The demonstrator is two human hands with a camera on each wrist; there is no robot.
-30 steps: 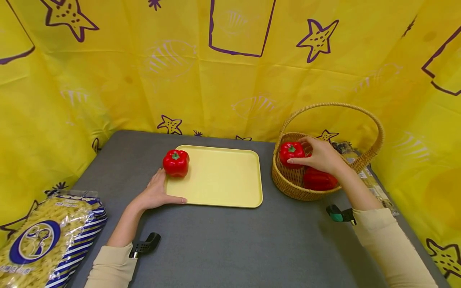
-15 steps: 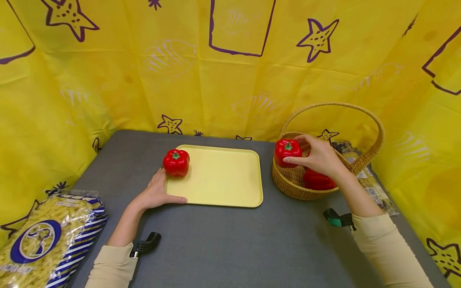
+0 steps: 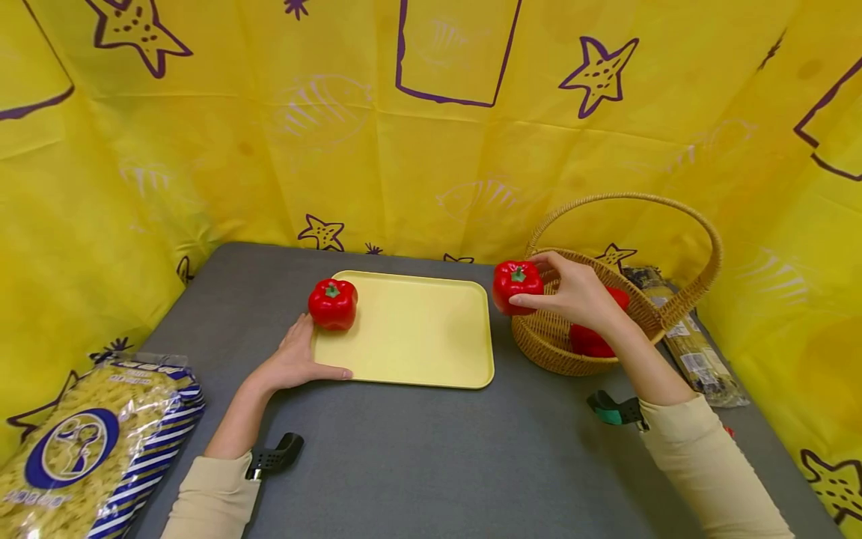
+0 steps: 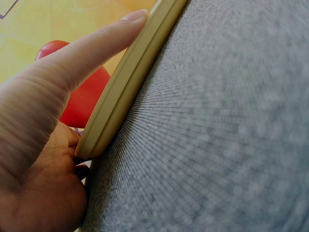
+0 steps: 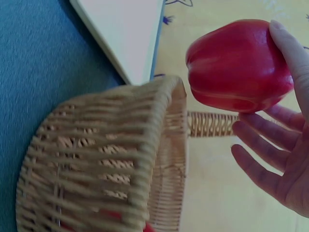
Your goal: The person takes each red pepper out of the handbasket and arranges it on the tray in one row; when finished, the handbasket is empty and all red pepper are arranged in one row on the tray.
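In the head view my right hand [image 3: 572, 296] pinches a glossy red bell pepper [image 3: 517, 287] with a green stem between thumb and fingers. The pepper is held up at the left rim of a wicker basket [image 3: 552, 358]. Another red pepper [image 3: 587, 340] lies inside the basket, partly behind my wrist. My left hand [image 3: 294, 361] touches the near left corner of a pale yellow tray [image 3: 417, 329], its thumb along the front edge and fingers at the left side. On that tray's left end stands an upright red bell pepper [image 3: 333, 305]. The right wrist view shows the held pepper [image 5: 236, 67] above the basket rim.
A bag of pasta [image 3: 101, 442] lies at the left on the grey table [image 3: 431, 449]. The basket's tall handle [image 3: 707, 247] arches up at the right. Behind it lies another clear package [image 3: 700, 359]. A yellow patterned cloth [image 3: 431, 165] hangs around the table.
My right hand has lifted the red bell pepper out of the basket and moved it left past the rim. My left hand and the tray stay in place.
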